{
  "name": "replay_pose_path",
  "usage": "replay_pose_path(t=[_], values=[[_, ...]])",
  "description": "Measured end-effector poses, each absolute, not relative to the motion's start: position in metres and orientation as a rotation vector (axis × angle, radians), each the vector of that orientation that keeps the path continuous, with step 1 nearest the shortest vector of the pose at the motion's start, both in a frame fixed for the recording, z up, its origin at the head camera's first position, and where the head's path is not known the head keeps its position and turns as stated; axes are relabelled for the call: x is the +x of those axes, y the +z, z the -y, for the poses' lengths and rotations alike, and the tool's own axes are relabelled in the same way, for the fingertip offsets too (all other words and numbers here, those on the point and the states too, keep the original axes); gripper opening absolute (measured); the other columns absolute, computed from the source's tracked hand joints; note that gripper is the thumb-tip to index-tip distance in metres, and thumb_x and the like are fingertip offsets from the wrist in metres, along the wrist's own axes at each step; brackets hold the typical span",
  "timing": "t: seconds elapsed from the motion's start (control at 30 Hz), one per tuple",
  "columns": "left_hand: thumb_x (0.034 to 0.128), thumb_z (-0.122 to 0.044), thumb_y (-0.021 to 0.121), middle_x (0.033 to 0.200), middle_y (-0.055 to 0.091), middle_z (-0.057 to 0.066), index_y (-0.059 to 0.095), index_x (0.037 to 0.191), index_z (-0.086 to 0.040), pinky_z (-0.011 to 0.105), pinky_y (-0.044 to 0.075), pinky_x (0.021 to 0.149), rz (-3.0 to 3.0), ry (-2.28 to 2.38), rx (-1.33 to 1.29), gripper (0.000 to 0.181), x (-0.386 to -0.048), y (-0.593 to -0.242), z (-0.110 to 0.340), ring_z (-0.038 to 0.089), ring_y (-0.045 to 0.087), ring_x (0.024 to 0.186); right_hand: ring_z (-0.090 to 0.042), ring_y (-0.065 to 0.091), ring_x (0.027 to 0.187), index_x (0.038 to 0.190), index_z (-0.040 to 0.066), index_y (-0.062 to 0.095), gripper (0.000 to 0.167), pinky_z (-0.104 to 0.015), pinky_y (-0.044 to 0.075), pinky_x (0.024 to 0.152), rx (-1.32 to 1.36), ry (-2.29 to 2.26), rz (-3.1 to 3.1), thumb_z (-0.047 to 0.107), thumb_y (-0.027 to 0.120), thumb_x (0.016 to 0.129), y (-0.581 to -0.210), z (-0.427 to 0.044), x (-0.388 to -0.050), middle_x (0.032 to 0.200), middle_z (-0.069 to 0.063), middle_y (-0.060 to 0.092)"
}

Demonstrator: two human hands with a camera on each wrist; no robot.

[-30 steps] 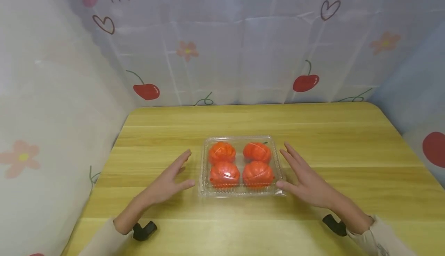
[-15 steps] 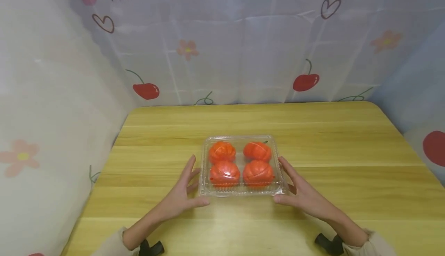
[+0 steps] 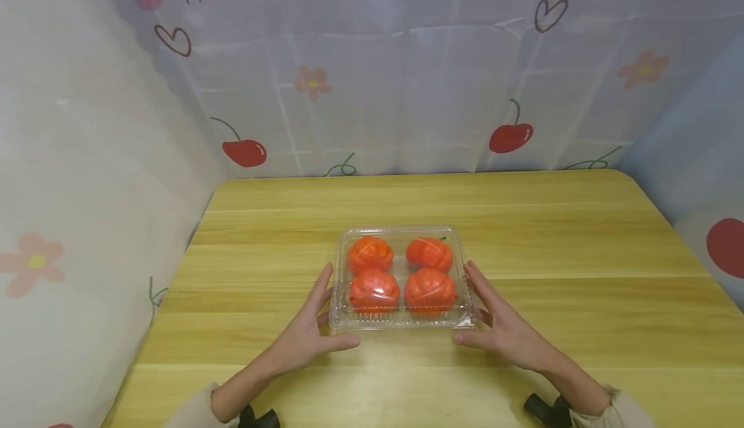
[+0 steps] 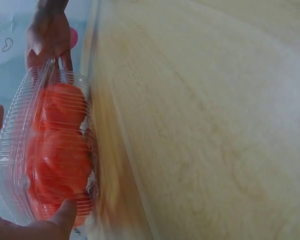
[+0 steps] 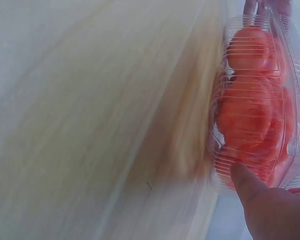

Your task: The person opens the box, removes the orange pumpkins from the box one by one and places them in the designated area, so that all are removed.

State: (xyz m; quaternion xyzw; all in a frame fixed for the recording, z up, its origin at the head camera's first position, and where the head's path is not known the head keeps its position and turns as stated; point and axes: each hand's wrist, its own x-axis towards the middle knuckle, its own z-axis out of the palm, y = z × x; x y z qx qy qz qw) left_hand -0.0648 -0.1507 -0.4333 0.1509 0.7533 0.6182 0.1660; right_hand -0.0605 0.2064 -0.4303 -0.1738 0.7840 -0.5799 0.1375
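Observation:
A clear plastic clamshell box [image 3: 401,234] with a lid lies on the table. Inside it are several orange-red, pumpkin-shaped pieces [image 3: 430,289], one with a green stem. My left hand [image 3: 308,331] is at the box's left side, its fingers extended along that side and its thumb in front of the near edge. Opposite it, my right hand [image 3: 506,331] has its fingertips at the right side and its thumb before the near right corner. Both wrist views show a thumb [image 4: 62,220] close to the ribbed front wall; whether it touches cannot be told. Some fingers are hidden by the box.
The box rests on a light wooden table [image 3: 290,215]. Behind the far edge hangs a pale cloth [image 3: 372,112] printed with cherries, hearts and flowers. More cloth flanks the left and right sides. Dark straps with mounts sit at both wrists.
Both hands have moved inward from beside the box to its near corners, their thumbs now in front of it. The box has stayed almost where it was.

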Motion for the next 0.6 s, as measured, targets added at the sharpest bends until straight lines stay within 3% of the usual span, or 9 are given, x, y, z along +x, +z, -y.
replay_pose_path(t=[0.27, 0.4, 0.6], values=[[0.0812, -0.011, 0.082, 0.157, 0.022, 0.026, 0.001, 0.159, -0.023, 0.044, 0.046, 0.100, -2.109, 1.800, 0.336, 0.113, -0.0689, -0.4358, 0.1512, 0.045, 0.037, 0.135, -0.044, 0.009, 0.146, 0.158, 0.008, -0.004, 0.105, -0.064, 0.023, 0.108, -0.491, -1.659, -2.264, 0.013, 0.075, 0.088, -0.4310, -0.2067, -0.0627, 0.164, -0.015, 0.000], [0.0830, -0.006, 0.079, 0.156, 0.021, 0.028, -0.001, 0.159, -0.019, 0.040, 0.052, 0.092, -2.006, 1.866, 0.308, 0.111, -0.0702, -0.4326, 0.1501, 0.047, 0.040, 0.132, -0.044, 0.011, 0.146, 0.159, 0.011, -0.003, 0.102, -0.065, 0.023, 0.107, -0.482, -1.666, -2.265, 0.015, 0.073, 0.090, -0.4315, -0.2076, -0.0624, 0.164, -0.016, 0.001], [0.0799, -0.003, 0.080, 0.157, 0.016, 0.029, -0.005, 0.159, -0.015, 0.042, 0.048, 0.097, -2.025, 1.841, 0.318, 0.116, -0.0692, -0.4327, 0.1483, 0.049, 0.036, 0.134, -0.044, 0.011, 0.146, 0.159, 0.014, -0.004, 0.102, -0.063, 0.024, 0.107, -0.488, -1.660, -2.263, 0.015, 0.072, 0.091, -0.4316, -0.2069, -0.0625, 0.164, -0.015, 0.000]])
